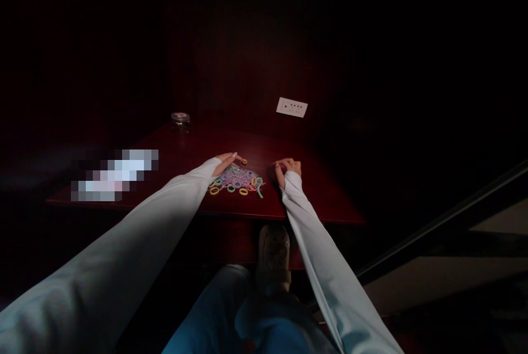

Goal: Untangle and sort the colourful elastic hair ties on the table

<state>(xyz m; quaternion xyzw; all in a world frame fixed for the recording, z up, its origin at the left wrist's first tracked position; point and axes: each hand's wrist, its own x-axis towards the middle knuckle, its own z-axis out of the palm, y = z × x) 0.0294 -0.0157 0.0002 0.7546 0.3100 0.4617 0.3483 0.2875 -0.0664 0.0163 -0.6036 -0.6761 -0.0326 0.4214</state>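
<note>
A pile of small purple, green and yellow bands (237,178) lies near the front edge of the dark red table (264,145). Over the pile's back left side is my left hand (229,160), its fingers stretched to the right. One small yellow ring (245,162) is at its fingertips; whether they touch it I cannot tell. To the right of the pile, apart from it, my right hand (289,168) rests on the table with its fingers bent together. Anything between those fingers is too small and dark to make out.
A clear lidded jar (180,122) stands at the back left. A blurred pale object (119,175) lies on the table's left side. Behind the table is a white socket plate (292,107). A shoe (274,252) shows below the front edge.
</note>
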